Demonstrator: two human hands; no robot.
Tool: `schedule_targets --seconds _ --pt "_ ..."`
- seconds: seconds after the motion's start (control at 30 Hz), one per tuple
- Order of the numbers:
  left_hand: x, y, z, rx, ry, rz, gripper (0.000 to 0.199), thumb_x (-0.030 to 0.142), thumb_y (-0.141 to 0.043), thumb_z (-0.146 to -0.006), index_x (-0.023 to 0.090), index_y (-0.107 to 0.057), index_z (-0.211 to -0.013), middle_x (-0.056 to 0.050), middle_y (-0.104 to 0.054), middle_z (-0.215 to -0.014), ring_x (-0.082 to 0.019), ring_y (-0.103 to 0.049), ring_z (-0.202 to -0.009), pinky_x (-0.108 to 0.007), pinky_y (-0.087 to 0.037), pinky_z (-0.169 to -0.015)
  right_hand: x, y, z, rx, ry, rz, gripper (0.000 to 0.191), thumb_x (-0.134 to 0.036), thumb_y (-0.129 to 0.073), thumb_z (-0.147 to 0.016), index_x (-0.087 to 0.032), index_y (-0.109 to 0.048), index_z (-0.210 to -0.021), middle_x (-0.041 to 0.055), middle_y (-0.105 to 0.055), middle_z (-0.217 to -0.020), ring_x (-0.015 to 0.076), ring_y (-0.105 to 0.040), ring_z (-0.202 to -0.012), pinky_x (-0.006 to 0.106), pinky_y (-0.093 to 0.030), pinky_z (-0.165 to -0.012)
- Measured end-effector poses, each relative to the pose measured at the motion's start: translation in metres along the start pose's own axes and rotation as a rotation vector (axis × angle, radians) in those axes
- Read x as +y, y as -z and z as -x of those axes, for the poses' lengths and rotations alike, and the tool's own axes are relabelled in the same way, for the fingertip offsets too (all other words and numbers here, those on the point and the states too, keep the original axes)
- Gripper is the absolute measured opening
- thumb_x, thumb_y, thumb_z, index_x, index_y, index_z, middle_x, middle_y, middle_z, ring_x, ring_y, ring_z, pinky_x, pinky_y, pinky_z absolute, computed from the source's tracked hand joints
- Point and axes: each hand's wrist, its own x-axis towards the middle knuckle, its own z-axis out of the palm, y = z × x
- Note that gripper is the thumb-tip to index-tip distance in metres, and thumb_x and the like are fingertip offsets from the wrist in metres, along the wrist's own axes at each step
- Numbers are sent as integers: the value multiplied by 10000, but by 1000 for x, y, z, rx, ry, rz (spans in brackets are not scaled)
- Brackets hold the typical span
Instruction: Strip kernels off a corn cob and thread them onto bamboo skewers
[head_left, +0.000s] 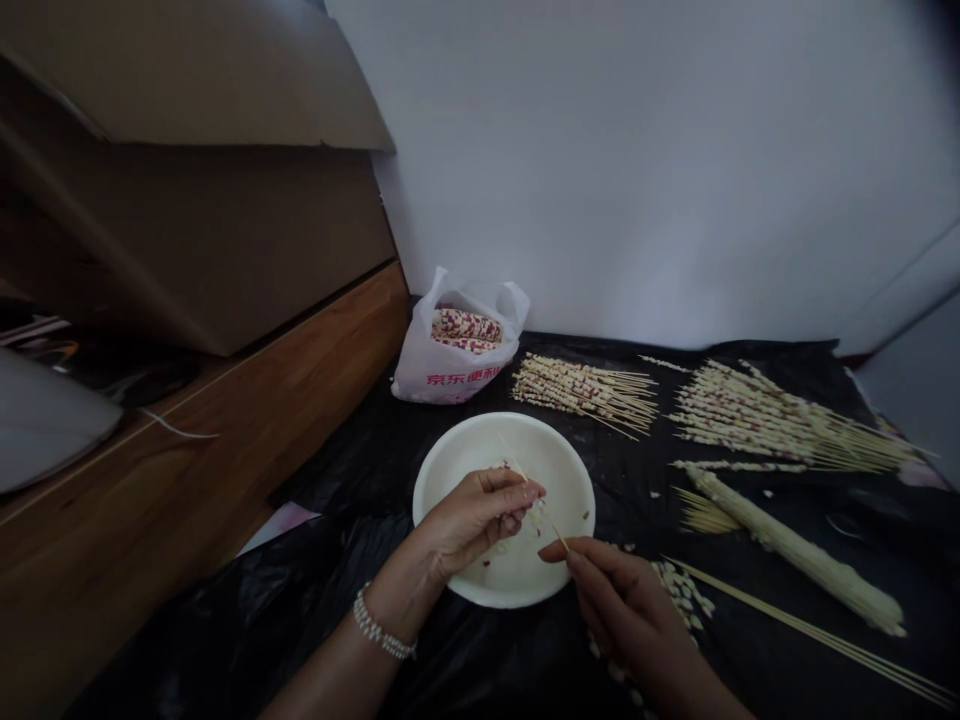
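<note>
My left hand (484, 512), with a beaded bracelet on its wrist, is closed in a pinch over the white bowl (442, 455). A thin bamboo skewer (516, 464) sticks up past its fingers, and pale corn kernels (537, 512) show at the fingertips. My right hand (619, 590) is closed at the bowl's right rim, pinching what looks like the lower end of the same skewer. The middle of the stick is hidden behind the left fingers. A few kernels and dark bits lie in the bowl.
A plastic bag (427, 360) holds speckled corn cobs (466, 325). Kernel-threaded skewers lie in two piles (574, 385) (750, 415) on black plastic sheeting. A stripped cob (802, 550), loose kernels (679, 595) and bare skewers (810, 630) lie right. A cardboard box (225, 220) stands left.
</note>
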Motion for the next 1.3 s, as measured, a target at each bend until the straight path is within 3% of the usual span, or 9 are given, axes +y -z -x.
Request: schedule_targets --seconds 0.13,0.23,0.3,0.57,0.7,0.8,0.97,1.13,1.3 --pt "5 1 -3 63 21 285 139 120 -648 -832 82 -706 -952 -85 -694 -846 -108 -652 -737 -194 -527 -720 1 4 -1 -8 -16 7 487 -581 -496 -912 -154 -672 -1069 -113 -281 -439 72 -235 -404 222 -134 -403" --pt "11 5 -6 140 11 397 393 -100 -464 -776 94 -673 -1047 -124 -720 -977 -170 -693 -906 -258 -552 -819 1 6 -1 -11 -20 4 495 -589 -500 -908 -155 -670 -1072 -110 -294 -443 71 -243 -406 220 -143 -402" --pt "13 8 -8 176 -21 460 514 -144 -408 -745 117 -645 -1119 -115 -724 -1020 -175 -699 -941 -262 -564 -817 1 5 -1 -6 -28 -4 492 -591 -514 -899 -155 -673 -1061 -110 -290 -444 72 -246 -409 220 -142 -402" --pt "18 11 -8 265 4 621 255 37 -505 -899 86 -624 -1119 -116 -725 -893 -155 -713 -765 -210 -587 -645 2 5 -2 -9 -22 -20 489 -604 -528 -887 -170 -686 -1046 -110 -273 -442 70 -245 -409 217 -133 -402" --pt "20 16 -7 193 -16 638 116 137 -531 -931 101 -640 -943 -40 -649 -704 -69 -604 -530 -131 -497 -470 0 3 -3 -10 -38 -9 496 -608 -524 -884 -169 -689 -1045 -114 -254 -435 70 -222 -401 220 -124 -394" --pt "21 20 -6 141 -63 633 153 215 -539 -942 99 -636 -918 14 -552 -607 -38 -495 -438 -116 -412 -398 -1 3 -2 -8 -44 5 502 -604 -511 -891 -166 -687 -1062 -111 -267 -431 72 -230 -400 220 -134 -394" --pt "24 20 -7 178 -59 591 205 180 -526 -940 74 -653 -1062 -15 -595 -652 -63 -554 -523 -147 -499 -513 -2 4 -2 -21 -29 25 491 -593 -507 -898 -170 -693 -1062 -97 -301 -448 75 -267 -416 216 -165 -405" --pt "26 16 -7 291 -108 507 215 16 -548 -872 96 -682 -1020 -68 -699 -837 -89 -653 -690 -160 -547 -658 0 3 -1 -29 -45 -19 498 -608 -525 -881 -173 -702 -1046 -106 -268 -437 77 -235 -405 222 -145 -399" --pt "25 16 -7 306 -126 527 182 25 -581 -863 101 -681 -994 -62 -700 -876 -81 -658 -717 -146 -538 -663 -3 2 2 -40 -61 -13 476 -600 -547 -870 -175 -711 -1006 -103 -270 -445 71 -239 -412 223 -134 -407"
